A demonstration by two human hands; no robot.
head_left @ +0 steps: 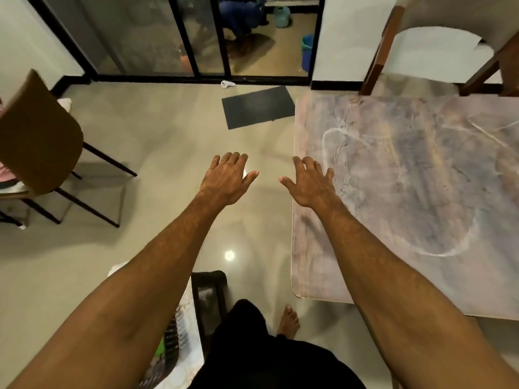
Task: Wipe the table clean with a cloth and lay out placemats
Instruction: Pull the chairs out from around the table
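Grip check: my left hand (226, 179) and right hand (310, 183) both spread loose, holding nothing; table (407, 164) sits at 3 o'clock.

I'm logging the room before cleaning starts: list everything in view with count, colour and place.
table: one, mottled pink-grey, right side.
brown chair: one, brown, far left.
white chair: one, white with wooden frame, top right.
floor mat: one, dark grey, floor before the door.
sliding door: one, black-framed glass, top centre.
bucket: one, blue, beyond the door.
patterned sheets: count unclear, pale, bottom left.
foot: one, bare, bottom centre.
left hand: one, open, empty, above the floor.
right hand: one, open, empty, at the table's left edge.
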